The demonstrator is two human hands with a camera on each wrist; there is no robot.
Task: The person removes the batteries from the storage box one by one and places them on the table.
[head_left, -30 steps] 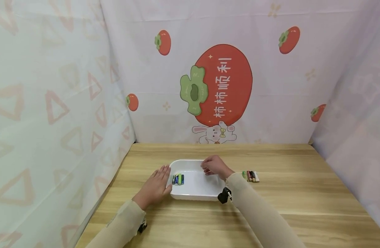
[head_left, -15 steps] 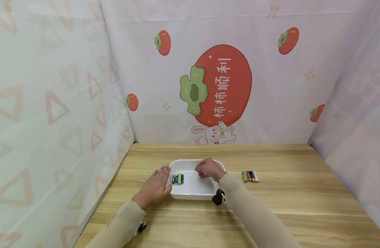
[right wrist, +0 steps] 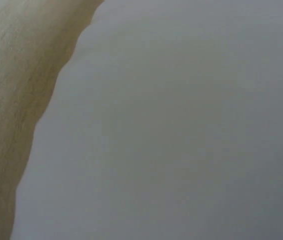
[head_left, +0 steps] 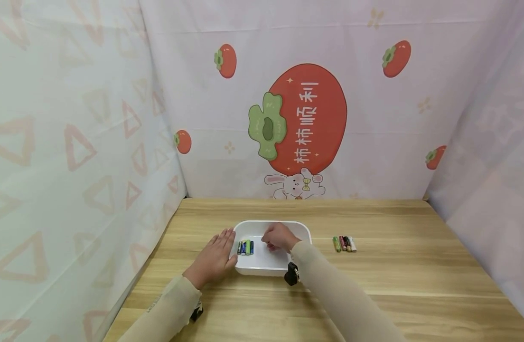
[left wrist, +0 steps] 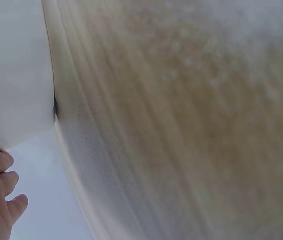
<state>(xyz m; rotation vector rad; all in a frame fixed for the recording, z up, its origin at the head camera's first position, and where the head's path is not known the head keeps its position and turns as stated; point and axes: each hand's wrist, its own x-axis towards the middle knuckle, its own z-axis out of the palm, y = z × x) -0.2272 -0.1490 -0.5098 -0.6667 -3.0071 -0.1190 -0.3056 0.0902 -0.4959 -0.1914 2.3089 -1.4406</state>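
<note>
Tray: plain white. Table: light wood-grain, yellowish-brown streaks. Batteries in tray: lime green, blue, dark tones. Batteries at right: green, dark red, black with gold, white. Sleeves: beige. Wrist device: black. Back cloth: off-white, printed red persimmons, green leaves, white lettering; white rabbit, yellow bow. Left cloth: pale, pink and cream triangle outlines.

From where I stand, the tray looks like smooth plastic with a soft gloss. The worktop shows wood grain under a low sheen. The batteries have smooth, shiny casings. The backdrop is creased cloth; the sleeves look like matt fabric.
</note>
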